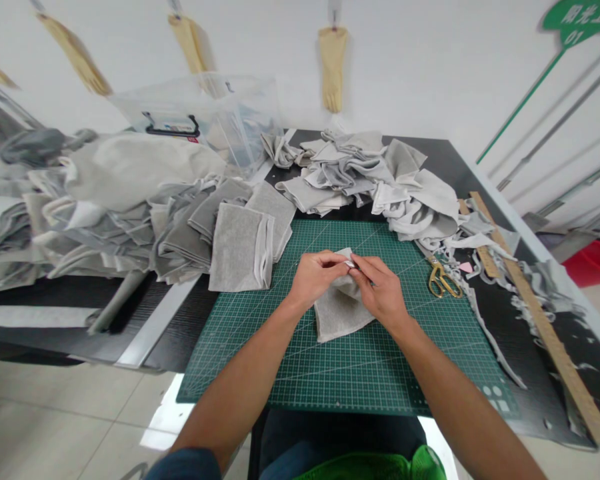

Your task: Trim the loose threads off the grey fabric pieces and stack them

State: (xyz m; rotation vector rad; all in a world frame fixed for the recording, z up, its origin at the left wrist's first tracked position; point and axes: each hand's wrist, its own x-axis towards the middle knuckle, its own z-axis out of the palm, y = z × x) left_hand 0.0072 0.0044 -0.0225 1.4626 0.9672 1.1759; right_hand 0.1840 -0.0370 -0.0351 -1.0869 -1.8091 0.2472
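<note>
A small grey cloth piece (343, 313) hangs over the green cutting mat (350, 373), its upper edge pinched between my two hands. My left hand (317, 277) is closed on that edge, thumb and fingers together. Close beside it, my right hand (377, 287) pinches the same edge, the fingertips of both nearly touching. What exactly lies between the fingertips is partly hidden. Gold-handled scissors (443, 280) rest to the right of my right hand, at the mat's edge. Folded grey cloths (241, 247) lie on the mat's far left corner.
Large heaps of grey cloth (125, 173) fill the left; another cloth pile (350, 167) sits behind the mat. A clear plastic box (245, 133) stands at the back. Fabric scraps and a long wooden ruler (540, 320) line the right side. Yellow gloves (333, 70) hang on the wall.
</note>
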